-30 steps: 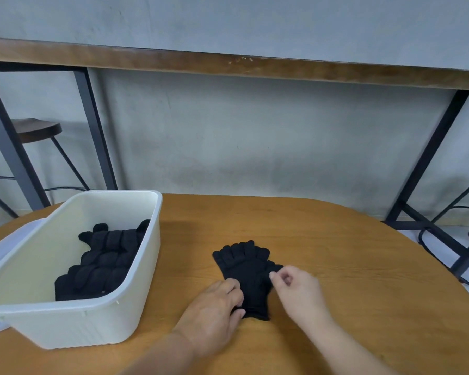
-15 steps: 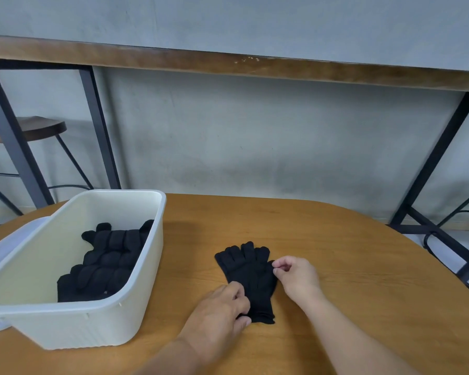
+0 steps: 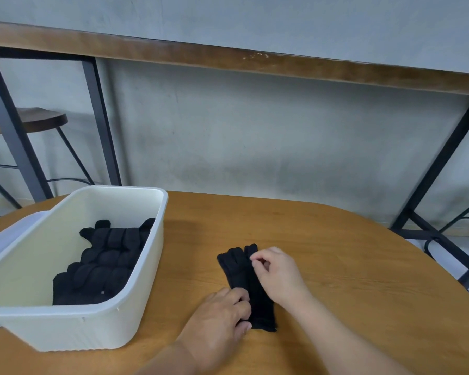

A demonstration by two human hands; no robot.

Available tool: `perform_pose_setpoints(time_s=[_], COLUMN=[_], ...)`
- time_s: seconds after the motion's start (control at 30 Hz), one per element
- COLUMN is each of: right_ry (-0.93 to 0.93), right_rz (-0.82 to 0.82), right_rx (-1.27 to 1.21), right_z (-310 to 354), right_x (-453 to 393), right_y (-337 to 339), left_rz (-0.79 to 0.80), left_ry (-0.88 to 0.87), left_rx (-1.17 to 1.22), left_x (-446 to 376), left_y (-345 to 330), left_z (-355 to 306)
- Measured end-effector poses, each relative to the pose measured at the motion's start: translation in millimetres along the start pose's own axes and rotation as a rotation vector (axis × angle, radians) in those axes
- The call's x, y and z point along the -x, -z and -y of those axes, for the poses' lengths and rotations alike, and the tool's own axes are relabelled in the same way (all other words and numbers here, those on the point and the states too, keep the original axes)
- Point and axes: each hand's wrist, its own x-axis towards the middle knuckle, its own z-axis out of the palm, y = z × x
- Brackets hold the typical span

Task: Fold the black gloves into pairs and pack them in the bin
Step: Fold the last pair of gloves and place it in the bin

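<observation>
Black gloves (image 3: 238, 274) lie stacked flat on the wooden tabletop (image 3: 349, 280), close to its near edge. The left hand (image 3: 220, 320) grips their cuff end with curled fingers; the right hand (image 3: 276, 274) pinches the fingertip end. Toward the left edge, the white bin (image 3: 65, 330) holds folded gloves (image 3: 103, 263).

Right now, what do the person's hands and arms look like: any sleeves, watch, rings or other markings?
The left hand and the right hand are bare, with no rings or watch visible. The left forearm and the right forearm are uncovered down to the frame's bottom edge; no sleeve shows.
</observation>
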Motion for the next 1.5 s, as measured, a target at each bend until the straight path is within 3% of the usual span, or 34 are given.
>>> perform_pose_setpoints(time_s=[0.13, 0.2, 0.33, 0.43, 0.5, 0.63, 0.8, 0.93, 1.03, 1.17, 1.33, 1.5], right_ry=[-0.315, -0.432, -0.449, -0.431, -0.424, -0.405, -0.39, -0.389, -0.414, -0.379, -0.261, -0.024], right_rz=[0.197, 0.207, 0.09, 0.275, 0.357, 0.21, 0.466, 0.406, 0.505, 0.456, 0.289, 0.243], right_rx=[-0.325, -0.476, -0.619, -0.717, -0.682, -0.615, -0.567, -0.607, -0.659, -0.712, -0.487, -0.118], right_z=[7, 5, 2, 8, 12, 17, 32, 38, 39, 43, 41, 16], right_x=[-30, -47, -64, -58, -60, -79, -69, -74, -69, -61, -33, 28], right_y=[-7, -8, -6, -12, -22, -30, -33, -37, -38, -41, -22, 14], left_rz=[-0.086, -0.148, -0.169, -0.144, -0.142, -0.13, -0.129, -0.131, -0.121, -0.114, -0.084, -0.061], left_ry=[-0.069, -0.069, -0.077, -0.071, -0.056, -0.036, -0.02, -0.015, -0.007, 0.004, 0.04, 0.087], left_rx=[-0.015, -0.029, 0.012, 0.063, 0.093, 0.106, 0.13, 0.139, 0.137, 0.147, 0.151, 0.171], left_x=[2, 4, 5, 5, 6, 7, 7, 7, 8, 10, 10, 12], left_y=[-11, -16, -23, -21, -21, -23, -21, -22, -20, -18, -17, -10], left_z=[9, 13, 17, 16, 17, 17, 17, 17, 17, 16, 14, 8])
